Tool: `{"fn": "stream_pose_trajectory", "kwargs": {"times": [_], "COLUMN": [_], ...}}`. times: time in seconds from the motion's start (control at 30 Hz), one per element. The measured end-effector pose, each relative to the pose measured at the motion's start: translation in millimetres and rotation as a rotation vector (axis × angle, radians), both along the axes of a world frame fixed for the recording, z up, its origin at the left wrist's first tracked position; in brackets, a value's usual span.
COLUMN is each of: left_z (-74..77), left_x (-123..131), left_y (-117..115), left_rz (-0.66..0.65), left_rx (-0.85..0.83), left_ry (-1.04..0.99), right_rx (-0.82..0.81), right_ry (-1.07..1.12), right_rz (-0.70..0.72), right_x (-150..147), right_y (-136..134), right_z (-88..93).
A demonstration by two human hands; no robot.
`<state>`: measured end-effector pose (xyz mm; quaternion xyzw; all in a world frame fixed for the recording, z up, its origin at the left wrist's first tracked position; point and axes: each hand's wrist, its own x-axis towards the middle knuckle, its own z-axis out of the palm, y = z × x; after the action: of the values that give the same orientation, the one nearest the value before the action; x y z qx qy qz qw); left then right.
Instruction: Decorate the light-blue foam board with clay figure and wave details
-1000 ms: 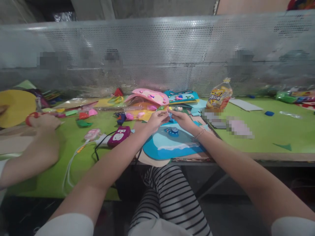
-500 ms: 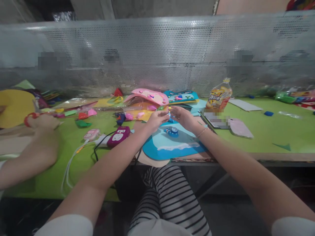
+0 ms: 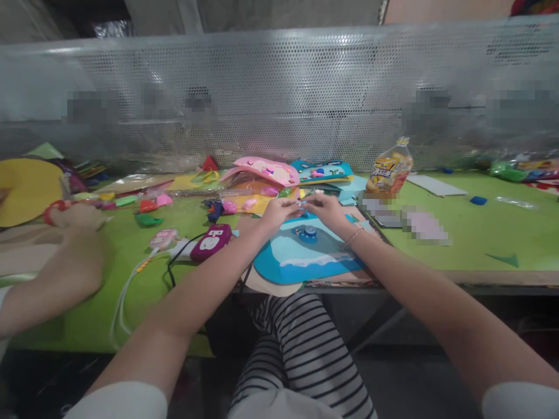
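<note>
Left hand [image 3: 276,212] and right hand [image 3: 325,209] meet just above blue felt board [image 3: 305,256] — fingertips pinched shut on tiny piece [image 3: 301,203], likely light, soft — take by edges.

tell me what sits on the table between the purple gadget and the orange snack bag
In the head view, the blue felt board with its small blue figure lies between the purple gadget and the orange snack bag, with both hands pinching together above it.

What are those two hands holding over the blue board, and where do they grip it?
The left hand and right hand pinch one tiny piece between their fingertips above the blue felt board. It is too small to identify.
</note>
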<state>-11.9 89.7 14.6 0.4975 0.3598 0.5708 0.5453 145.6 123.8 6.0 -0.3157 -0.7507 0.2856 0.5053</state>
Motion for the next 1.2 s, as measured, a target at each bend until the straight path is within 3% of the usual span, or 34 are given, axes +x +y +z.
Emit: {"fn": "stream_pose_trajectory", "kwargs": {"times": [0.17,0.3,0.5,0.6,0.77,1.03,1.2], "left_z": [2.0,2.3,7.0,6.3,2.0,2.7,5.9], "left_x": [0.6,-0.1,1.6,2.0,1.1,-0.6,0.8], "left_y": [-1.3,-1.1,-6.3,-7.8,-7.5,-4.5,-4.3], "left_rz": [0.025,0.031,-0.104,-0.161,-0.178,-0.009,0.0], "left_rx": [-0.033,-0.047,-0.067,-0.092,-0.056,0.012,-0.052], "left_ry": [-0.066,-0.1,-0.215,-0.214,-0.077,-0.004,-0.102], "right_rx": [-0.152,-0.122,0.166,0.218,0.09,-0.174,-0.129], "right_ry": [0.245,0.336,0.008,-0.078,-0.079,0.284,0.386], "right_rz": [-0.021,-0.068,0.012,0.056,0.016,0.047,-0.037], "right_x": [2.9,5.5,-0.7,-3.8,-1.7,-10.0,-0.3], "right_y": [13.6,17.3,0.0,-3.7,-4.1,0.4,8.8], "right_z": [-3.5,-3.4,-1.0,-1.3,2.2,-2.6,-1.1]}}
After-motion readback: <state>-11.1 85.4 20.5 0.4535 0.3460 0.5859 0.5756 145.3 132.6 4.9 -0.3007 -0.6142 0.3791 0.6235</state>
